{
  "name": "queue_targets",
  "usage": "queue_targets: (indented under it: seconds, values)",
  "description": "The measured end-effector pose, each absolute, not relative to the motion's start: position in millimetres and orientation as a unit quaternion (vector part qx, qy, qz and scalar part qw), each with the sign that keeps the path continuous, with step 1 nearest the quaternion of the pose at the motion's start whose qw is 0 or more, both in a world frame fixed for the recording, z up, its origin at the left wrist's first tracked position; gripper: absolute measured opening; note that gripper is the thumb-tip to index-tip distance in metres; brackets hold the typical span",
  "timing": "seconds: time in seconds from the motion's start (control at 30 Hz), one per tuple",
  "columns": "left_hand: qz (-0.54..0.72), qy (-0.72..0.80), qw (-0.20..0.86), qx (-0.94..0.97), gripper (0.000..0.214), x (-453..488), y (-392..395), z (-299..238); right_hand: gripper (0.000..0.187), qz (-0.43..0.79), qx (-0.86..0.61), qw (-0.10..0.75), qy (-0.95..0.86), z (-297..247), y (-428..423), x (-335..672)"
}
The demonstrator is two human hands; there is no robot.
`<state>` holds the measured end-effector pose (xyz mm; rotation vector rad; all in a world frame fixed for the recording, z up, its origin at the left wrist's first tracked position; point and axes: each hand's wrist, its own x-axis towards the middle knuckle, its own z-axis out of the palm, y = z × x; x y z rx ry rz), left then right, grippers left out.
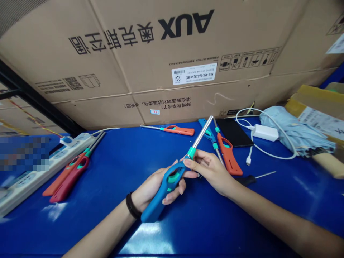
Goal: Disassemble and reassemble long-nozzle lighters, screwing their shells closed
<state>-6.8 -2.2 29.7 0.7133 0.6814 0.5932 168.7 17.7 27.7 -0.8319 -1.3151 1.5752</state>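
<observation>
In the middle of the view, my left hand [157, 186] is wrapped around the body of a blue long-nosed gas lighter [163, 190]. The lighter tilts up to the right, its metal nozzle pointing away from me. With thumb and fingers, my right hand [209, 166] grips it just below the green collar [191, 152]. Some of the right fingertips are hidden behind the lighter. Just beyond my right hand lie a second blue lighter [209, 135] and an orange lighter [228, 156]. A screwdriver [251, 179] with a dark handle is partly covered by my right wrist.
Another orange lighter [178, 130] lies near the large cardboard box [150, 75]. At left, an orange lighter [63, 173] and a red lighter [71, 179] rest beside a power strip [34, 175]. A black phone-like slab [235, 132], a white charger [265, 132] and a folded umbrella [292, 129] are at right.
</observation>
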Motion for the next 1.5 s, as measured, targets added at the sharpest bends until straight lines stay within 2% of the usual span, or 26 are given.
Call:
queue_targets:
  seconds: [0.13,0.2,0.3,0.37,0.43,0.53,0.63,0.8,0.97,1.2,1.27,1.37,1.5]
  values:
    - [0.275,0.337,0.829,0.352,0.071,-1,-6,36,0.024,0.627,-0.362,0.460,-0.515,28,18,170]
    - [0.290,0.366,0.789,0.399,0.067,2,-9,37,0.024,0.632,-0.364,0.453,-0.512,28,18,169]
    - [0.307,0.414,0.717,0.470,0.048,3,-13,38,0.029,0.640,-0.364,0.429,-0.524,29,18,169]
    - [0.297,0.420,0.712,0.478,0.043,3,-14,39,0.030,0.636,-0.370,0.401,-0.545,31,19,170]
    - [0.285,0.417,0.725,0.469,0.042,2,-13,40,0.032,0.631,-0.389,0.379,-0.553,35,22,172]
    - [0.280,0.415,0.737,0.455,0.042,1,-12,41,0.035,0.610,-0.423,0.404,-0.535,43,26,178]
    - [0.272,0.407,0.747,0.449,0.042,1,-12,41,0.030,0.587,-0.412,0.432,-0.546,47,29,183]
    - [0.264,0.404,0.749,0.453,0.041,-1,-13,43,0.025,0.609,-0.403,0.413,-0.544,43,30,186]
    - [0.245,0.376,0.781,0.434,0.039,-3,-12,43,0.025,0.604,-0.403,0.430,-0.537,38,31,184]
    - [0.236,0.304,0.846,0.370,0.039,-12,-11,41,0.033,0.687,-0.281,0.397,-0.541,46,28,188]
    - [0.227,0.285,0.856,0.367,0.040,-13,-10,40,0.029,0.686,-0.281,0.399,-0.540,47,28,189]
    - [0.228,0.293,0.839,0.397,0.040,-11,-11,40,0.024,0.664,-0.327,0.424,-0.522,45,30,189]
    - [0.243,0.358,0.761,0.483,0.039,-2,-15,41,0.024,0.624,-0.377,0.439,-0.525,40,30,185]
